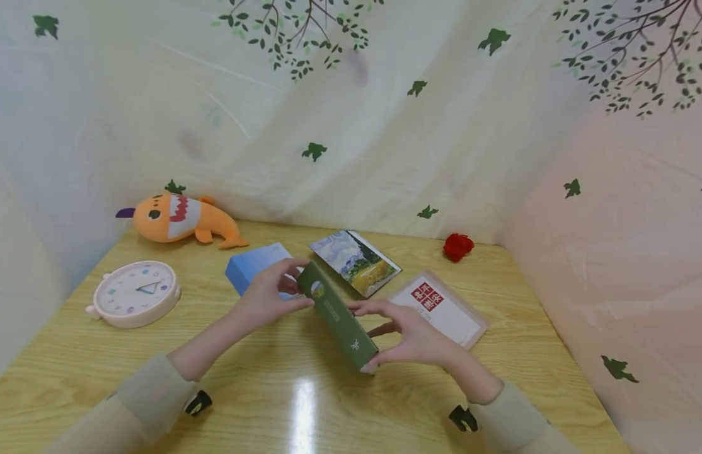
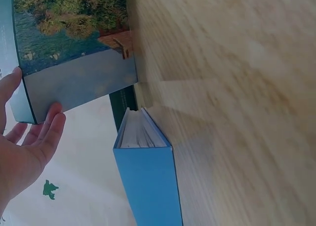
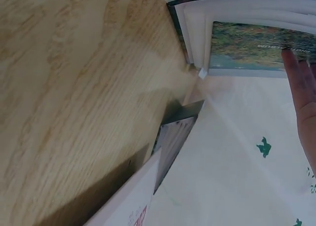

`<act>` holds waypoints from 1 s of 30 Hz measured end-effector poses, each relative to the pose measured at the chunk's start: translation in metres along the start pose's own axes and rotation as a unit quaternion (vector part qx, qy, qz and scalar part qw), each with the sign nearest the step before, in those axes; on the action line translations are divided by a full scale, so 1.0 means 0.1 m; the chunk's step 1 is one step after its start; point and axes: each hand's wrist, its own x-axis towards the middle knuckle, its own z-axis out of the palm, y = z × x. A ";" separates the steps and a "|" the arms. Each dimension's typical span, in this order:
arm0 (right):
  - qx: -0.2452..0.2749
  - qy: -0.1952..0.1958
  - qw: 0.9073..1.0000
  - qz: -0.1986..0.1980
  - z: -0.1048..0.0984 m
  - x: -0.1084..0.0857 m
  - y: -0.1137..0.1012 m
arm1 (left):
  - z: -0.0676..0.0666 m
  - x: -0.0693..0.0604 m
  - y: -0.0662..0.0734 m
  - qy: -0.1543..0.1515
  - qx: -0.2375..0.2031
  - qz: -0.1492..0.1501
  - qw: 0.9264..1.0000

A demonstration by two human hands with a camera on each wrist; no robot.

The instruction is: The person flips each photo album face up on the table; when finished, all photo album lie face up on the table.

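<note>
We count one orange plush shark (image 1: 183, 219), one round white-faced clock with a pink rim (image 1: 137, 293), one white rectangular panel with red square characters (image 1: 442, 309), three books, and one fuzzy red ball (image 1: 458, 247). The books are a thick green-spined book with a painting on its cover (image 1: 334, 315), a book with a landscape cover (image 1: 356, 261) and a blue hardback (image 1: 260, 258). We see the green-spined book tilted between both hands, spine toward us; whether it touches the table we cannot tell. The left hand (image 1: 274, 287) grips its far end, thumb on the spine, fingers curled behind; the right hand (image 1: 410, 331) holds the near end, thumb at the corner, fingers partly spread against the cover. Around us hangs pale cloth (image 1: 271, 126) printed with leafy branches and green birds, above a light wood-grain table (image 1: 243, 391).
</note>
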 end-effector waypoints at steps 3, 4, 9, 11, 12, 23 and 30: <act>0.009 -0.022 1.000 -0.021 0.04 0.00 0.05 | -0.01 -0.04 -0.03 -0.003 0.002 -0.003 1.000; 0.011 -0.027 0.999 -0.028 0.05 0.01 0.07 | -0.01 -0.05 -0.04 -0.004 0.002 -0.005 1.000; -0.023 -0.032 0.998 -0.046 0.09 -0.01 0.12 | 0.00 -0.11 -0.05 -0.006 0.012 -0.006 1.000; -0.065 -0.031 0.996 -0.053 0.11 -0.02 0.13 | 0.00 -0.13 -0.06 -0.009 0.017 -0.004 1.000; -0.091 -0.031 0.994 -0.058 0.11 -0.03 0.14 | 0.01 -0.14 -0.07 -0.012 0.019 -0.002 1.000; -0.183 -0.056 0.980 -0.052 0.17 -0.03 0.18 | 0.03 -0.23 -0.11 -0.045 -0.025 -0.048 0.998; -0.194 -0.088 0.976 -0.044 0.20 -0.04 0.26 | 0.02 -0.30 -0.11 -0.069 0.005 -0.060 0.996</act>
